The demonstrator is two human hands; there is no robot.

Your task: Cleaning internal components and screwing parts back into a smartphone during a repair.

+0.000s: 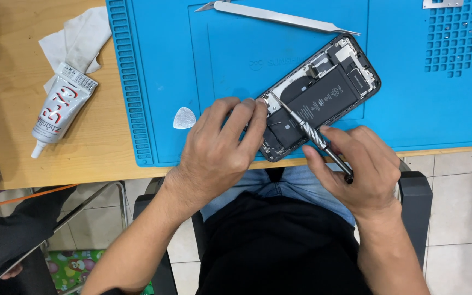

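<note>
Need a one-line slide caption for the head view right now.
Left hand steadies an opened black smartphone on a blue silicone mat while the right hand works a slim metal screwdriver inside.

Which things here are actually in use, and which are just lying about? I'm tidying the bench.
In use: opened phone, steadied by the left hand; screwdriver in the right hand; blue mat.
Lying about: tweezers, glue tube, tissue, white pick.
</note>
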